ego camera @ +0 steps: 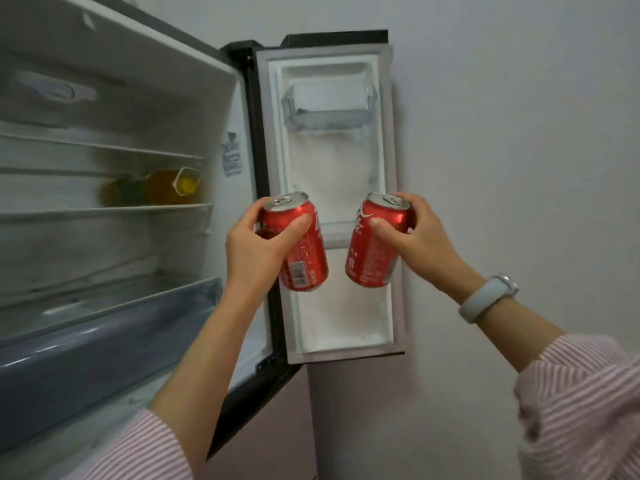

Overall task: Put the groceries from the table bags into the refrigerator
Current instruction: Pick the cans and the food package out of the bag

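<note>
I hold two red soda cans upright in front of the open refrigerator door (332, 317). My left hand (258, 247) grips the left can (308, 258) and my right hand (414, 233) grips the right can (372, 261). Both cans hang at the height of the door's middle shelf (337, 233), a little in front of it. A clear bin (329, 105) sits higher up on the door. The refrigerator's main compartment (104, 237) stands open to the left.
A bottle of yellow-orange liquid (162, 188) lies on a glass shelf inside. Below it is a grey drawer front (104, 341). A white wall (519, 133) is right behind the opened door. A pale wristband (488, 296) is on my right wrist.
</note>
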{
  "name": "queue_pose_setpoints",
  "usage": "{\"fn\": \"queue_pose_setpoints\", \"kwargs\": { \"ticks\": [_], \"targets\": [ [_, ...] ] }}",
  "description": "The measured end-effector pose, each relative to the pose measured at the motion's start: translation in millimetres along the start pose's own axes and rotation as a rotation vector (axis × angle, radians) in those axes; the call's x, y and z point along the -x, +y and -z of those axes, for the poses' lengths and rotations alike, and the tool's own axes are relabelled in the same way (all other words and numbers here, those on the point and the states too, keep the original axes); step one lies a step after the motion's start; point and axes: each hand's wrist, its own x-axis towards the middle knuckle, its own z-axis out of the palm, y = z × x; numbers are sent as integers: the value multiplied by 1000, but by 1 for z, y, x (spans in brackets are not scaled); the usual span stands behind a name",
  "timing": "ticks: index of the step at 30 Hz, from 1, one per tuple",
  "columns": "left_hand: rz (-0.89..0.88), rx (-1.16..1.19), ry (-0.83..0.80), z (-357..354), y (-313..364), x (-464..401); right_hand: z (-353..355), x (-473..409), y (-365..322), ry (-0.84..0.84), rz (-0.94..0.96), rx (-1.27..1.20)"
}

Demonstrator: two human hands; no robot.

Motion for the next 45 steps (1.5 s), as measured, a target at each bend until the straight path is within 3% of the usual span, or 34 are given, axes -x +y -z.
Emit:
{"fn": "queue_pose_setpoints", "kwargs": {
  "ticks": [6,12,16,23,29,39,45],
  "targets": [
    [-107,75,33,-41,0,-111,7,-124,18,29,79,-122],
    [-54,-103,-77,-78,-42,-174,-14,-191,62,-134,55,63],
    [46,-159,-129,-89,-72,-183,-30,-193,92,-209,57,245],
    [51,-317,-244,-97,-92,-183,-37,-186,106,-211,102,507],
    [13,-473,-244,-98,-94,-181,-38,-182,112,-226,132,646],
    [-328,-1151,-37,-101,-88,-164,-35,-172,106,-153,303,853],
    [-382,-1206,-103,-92,-88,-164,-35,-161,111,-163,306,767]
  ]
}}
